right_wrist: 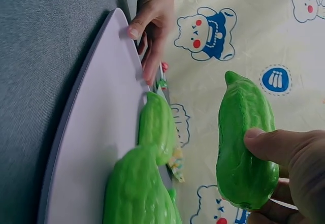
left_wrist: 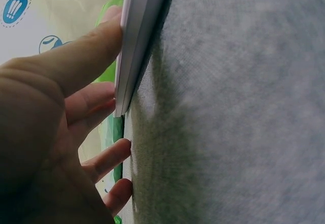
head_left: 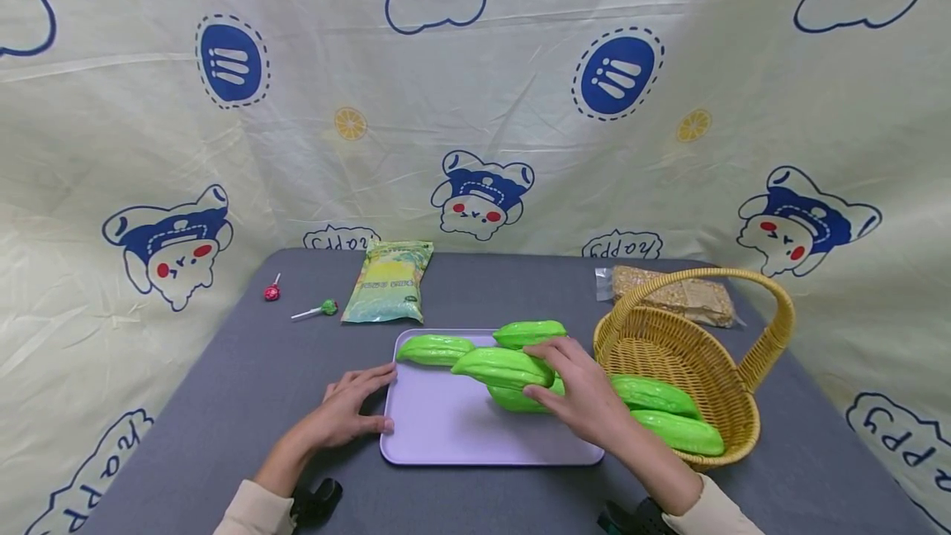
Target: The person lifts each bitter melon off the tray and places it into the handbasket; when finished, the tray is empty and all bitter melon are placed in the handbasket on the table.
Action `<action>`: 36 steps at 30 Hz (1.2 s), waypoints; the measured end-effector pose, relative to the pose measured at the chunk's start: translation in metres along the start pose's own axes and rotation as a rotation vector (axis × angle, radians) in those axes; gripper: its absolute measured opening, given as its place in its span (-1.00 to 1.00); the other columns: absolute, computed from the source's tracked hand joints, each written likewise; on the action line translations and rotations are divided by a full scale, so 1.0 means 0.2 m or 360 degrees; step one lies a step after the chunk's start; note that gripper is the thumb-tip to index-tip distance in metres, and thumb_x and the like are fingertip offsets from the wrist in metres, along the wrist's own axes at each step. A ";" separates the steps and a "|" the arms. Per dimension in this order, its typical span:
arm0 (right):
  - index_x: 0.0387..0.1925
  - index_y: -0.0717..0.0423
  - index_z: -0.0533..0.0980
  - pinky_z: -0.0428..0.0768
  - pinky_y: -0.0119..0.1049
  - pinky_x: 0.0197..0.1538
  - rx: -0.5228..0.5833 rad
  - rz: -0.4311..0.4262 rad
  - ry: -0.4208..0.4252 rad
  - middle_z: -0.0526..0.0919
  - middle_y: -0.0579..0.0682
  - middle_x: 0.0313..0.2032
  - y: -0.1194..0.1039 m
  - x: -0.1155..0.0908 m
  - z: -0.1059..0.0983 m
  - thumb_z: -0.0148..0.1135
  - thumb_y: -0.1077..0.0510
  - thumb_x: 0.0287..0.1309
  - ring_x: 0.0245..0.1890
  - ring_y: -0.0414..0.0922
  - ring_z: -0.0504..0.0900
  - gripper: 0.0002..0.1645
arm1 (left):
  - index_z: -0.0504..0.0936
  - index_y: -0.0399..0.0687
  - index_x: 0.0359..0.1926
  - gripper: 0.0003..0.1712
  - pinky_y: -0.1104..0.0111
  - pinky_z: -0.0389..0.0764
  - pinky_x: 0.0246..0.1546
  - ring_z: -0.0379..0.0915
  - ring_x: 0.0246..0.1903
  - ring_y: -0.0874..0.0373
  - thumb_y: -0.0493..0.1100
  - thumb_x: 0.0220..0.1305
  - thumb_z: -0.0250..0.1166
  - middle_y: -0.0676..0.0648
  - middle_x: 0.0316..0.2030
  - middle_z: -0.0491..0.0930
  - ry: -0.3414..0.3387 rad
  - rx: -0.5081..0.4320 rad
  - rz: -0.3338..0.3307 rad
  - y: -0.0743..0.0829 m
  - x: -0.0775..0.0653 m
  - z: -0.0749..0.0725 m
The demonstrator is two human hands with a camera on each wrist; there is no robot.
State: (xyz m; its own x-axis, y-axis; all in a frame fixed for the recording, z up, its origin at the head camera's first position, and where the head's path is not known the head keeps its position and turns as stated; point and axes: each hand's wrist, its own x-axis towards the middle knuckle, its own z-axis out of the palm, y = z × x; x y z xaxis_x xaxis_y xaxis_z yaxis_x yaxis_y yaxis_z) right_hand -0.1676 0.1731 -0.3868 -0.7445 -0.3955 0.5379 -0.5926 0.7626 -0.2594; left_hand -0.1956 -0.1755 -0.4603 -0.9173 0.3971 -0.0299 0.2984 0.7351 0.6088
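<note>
- Tray (head_left: 461, 436): lies flat on the tabletop (head_left: 357, 502), long edges running left to right; its bare surface shows along the near side and at the left.
- Clearances: the tabletop extends past the tray's near and left edges. At the right, the basket (head_left: 646, 337) stands just beside the tray; the right forearm partly covers this gap. Beyond the tray's far left corner stands the snack bag (head_left: 390, 283).
- Held gourd (head_left: 498, 366): located above the tray, raised off its surface. Long axis approximately left to right; tapered tip toward the left hand, blunt end toward the right palm.
- Tray gourds: left gourd (head_left: 433, 348) near the far left corner, long axis left to right; far gourd (head_left: 529, 333) at the far edge, similarly aligned; lower gourd (head_left: 513, 400) partly hidden behind the held gourd.
- Basket contents: two gourds (head_left: 679, 433) side by side, long axes angled slightly toward the near right.
- Right hand (head_left: 583, 395): closed on the held gourd near its blunt end, thumb on one side, fingers on the other.
- Left hand (head_left: 345, 411): open, fingers extended and spread; thumb and forefinger contact the tray's left edge.
</note>
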 end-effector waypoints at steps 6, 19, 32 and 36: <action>-0.01 0.06 0.55 0.53 -0.25 -0.19 -0.0044 -0.0034 0.0062 0.59 -0.08 -0.14 0.05 -0.08 -0.10 0.51 0.06 -0.21 -0.14 -0.18 0.53 -0.38 | 0.34 -0.04 0.33 -0.13 -0.08 0.10 0.06 0.12 0.28 -0.09 0.14 0.01 0.40 -0.02 0.39 0.23 0.0000 -0.0002 0.0006 0.00 0.00 0.00; -0.03 0.03 0.55 0.50 -0.20 -0.18 -0.0193 0.0077 0.0074 0.58 -0.11 -0.13 0.18 -0.22 -0.30 0.54 0.16 -0.27 -0.14 -0.20 0.50 -0.38 | 0.34 -0.04 0.33 -0.13 -0.13 0.08 0.09 0.12 0.29 -0.11 0.12 0.00 0.41 -0.03 0.40 0.22 -0.0007 -0.0021 -0.0001 0.00 0.00 0.00; -0.03 0.03 0.54 0.51 -0.18 -0.26 -0.0295 0.0290 -0.0017 0.58 -0.07 -0.17 0.34 -0.34 -0.45 0.51 0.13 -0.19 -0.21 -0.12 0.52 -0.43 | 0.34 -0.02 0.33 -0.12 -0.13 0.08 0.08 0.10 0.30 -0.10 0.14 0.00 0.40 -0.02 0.40 0.22 -0.0013 -0.0012 -0.0020 0.01 0.00 0.00; -0.02 0.07 0.52 0.52 -0.04 -0.21 -0.0271 0.0340 -0.0048 0.58 -0.02 -0.16 0.39 -0.35 -0.49 0.49 0.12 -0.14 -0.18 -0.02 0.55 -0.44 | 0.34 -0.02 0.33 -0.12 -0.11 0.08 0.08 0.09 0.30 -0.10 0.14 -0.01 0.40 -0.01 0.40 0.22 -0.0014 -0.0010 -0.0021 0.00 0.00 0.00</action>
State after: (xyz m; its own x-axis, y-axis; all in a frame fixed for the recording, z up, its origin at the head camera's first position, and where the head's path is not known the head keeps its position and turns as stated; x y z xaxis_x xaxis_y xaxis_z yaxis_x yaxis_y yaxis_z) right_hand -0.1314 0.3107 -0.3674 -0.8574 -0.2296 0.4606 -0.3628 0.9044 -0.2245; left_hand -0.1959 -0.1749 -0.4595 -0.9189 0.3919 -0.0448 0.2843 0.7368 0.6134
